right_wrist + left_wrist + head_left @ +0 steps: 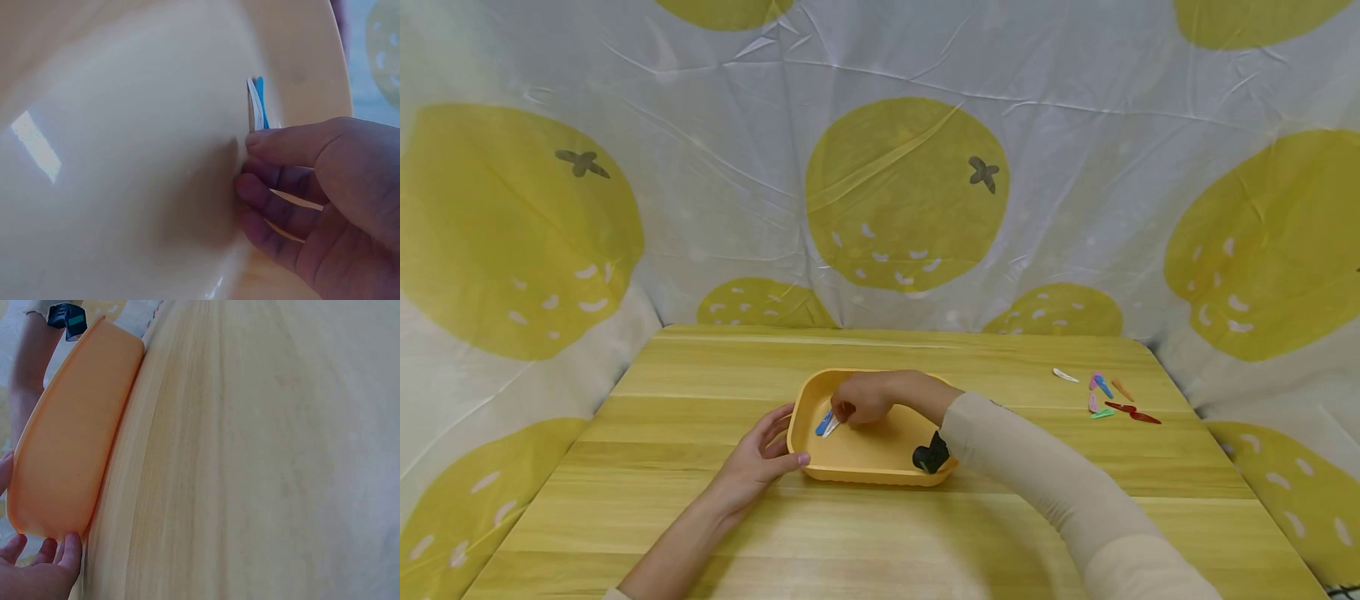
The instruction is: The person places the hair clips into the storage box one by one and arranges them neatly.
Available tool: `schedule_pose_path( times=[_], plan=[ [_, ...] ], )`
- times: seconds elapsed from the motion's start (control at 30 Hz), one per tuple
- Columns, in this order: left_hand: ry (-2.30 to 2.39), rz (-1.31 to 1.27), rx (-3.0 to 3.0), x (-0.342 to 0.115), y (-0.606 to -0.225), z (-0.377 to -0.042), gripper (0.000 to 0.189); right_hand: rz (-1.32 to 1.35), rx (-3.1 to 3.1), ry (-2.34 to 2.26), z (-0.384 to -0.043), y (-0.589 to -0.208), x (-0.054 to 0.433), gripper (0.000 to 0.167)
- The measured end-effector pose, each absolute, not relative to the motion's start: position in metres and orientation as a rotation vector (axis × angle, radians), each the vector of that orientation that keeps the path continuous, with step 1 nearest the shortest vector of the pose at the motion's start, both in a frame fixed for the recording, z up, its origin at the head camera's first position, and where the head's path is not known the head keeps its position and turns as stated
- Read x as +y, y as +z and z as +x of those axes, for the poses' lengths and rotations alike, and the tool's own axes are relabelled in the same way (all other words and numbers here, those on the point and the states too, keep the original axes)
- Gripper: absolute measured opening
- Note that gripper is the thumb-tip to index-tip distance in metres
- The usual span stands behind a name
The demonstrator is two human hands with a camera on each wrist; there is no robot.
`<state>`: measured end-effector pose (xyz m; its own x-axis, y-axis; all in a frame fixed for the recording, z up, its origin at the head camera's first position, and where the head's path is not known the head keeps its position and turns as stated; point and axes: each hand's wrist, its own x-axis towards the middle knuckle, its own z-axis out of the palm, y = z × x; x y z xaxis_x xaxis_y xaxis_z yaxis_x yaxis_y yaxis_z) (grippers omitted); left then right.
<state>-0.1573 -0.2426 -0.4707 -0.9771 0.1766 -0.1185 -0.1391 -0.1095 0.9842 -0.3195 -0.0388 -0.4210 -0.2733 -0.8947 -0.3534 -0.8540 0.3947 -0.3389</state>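
Observation:
A shallow yellow-orange plastic tray (865, 460) stands on the wooden table. My left hand (758, 457) grips its left end, thumb at the rim and fingers along the outer wall. In the left wrist view, fingertips (72, 545) touch the tray's outside. My right hand (867, 397) reaches into the tray near its left end. Between thumb and index finger it pinches a white snap hair clip (254, 106). Right beside that lies a blue hair clip (260, 92), close against the white one; whether the fingers touch it too is hard to tell.
On the table's right side lie several loose hair clips: a white one (1064, 375), a blue one (1103, 385), an orange one (1122, 389), a green one (1102, 413), and red ones (1145, 417). A fruit-print curtain (910, 196) hangs behind the table.

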Motion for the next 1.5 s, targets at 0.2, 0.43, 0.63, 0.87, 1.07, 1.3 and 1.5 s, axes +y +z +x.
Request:
schedule_pose_path(
  times=[0.2,0.43,0.63,0.87,1.07,1.3,1.5],
  plan=[
    [2.191,0.023,1.945,-0.241,-0.471,-0.157,0.086,-1.474,2.197,-0.129,-0.32,-0.422,-0.037,0.016],
    [2.19,0.021,1.942,-0.241,-0.47,-0.157,0.086,-1.465,2.207,-0.095,-0.319,-0.414,-0.031,0.017],
    [2.178,0.019,1.955,-0.241,-0.468,-0.157,0.086,-1.475,2.226,-0.089,-0.32,-0.395,-0.02,0.019],
    [2.171,0.01,1.975,-0.24,-0.468,-0.156,0.086,-1.488,2.233,-0.113,-0.321,-0.373,-0.003,0.024],
    [2.175,0.011,1.978,-0.239,-0.468,-0.157,0.085,-1.469,2.247,-0.139,-0.321,-0.354,0.011,0.026],
    [2.184,0.003,1.985,-0.238,-0.468,-0.156,0.085,-1.443,2.276,-0.204,-0.323,-0.339,0.03,0.027],
    [2.189,0.005,1.973,-0.238,-0.469,-0.157,0.085,-1.439,2.298,-0.246,-0.324,-0.326,0.051,0.027]
  ],
)
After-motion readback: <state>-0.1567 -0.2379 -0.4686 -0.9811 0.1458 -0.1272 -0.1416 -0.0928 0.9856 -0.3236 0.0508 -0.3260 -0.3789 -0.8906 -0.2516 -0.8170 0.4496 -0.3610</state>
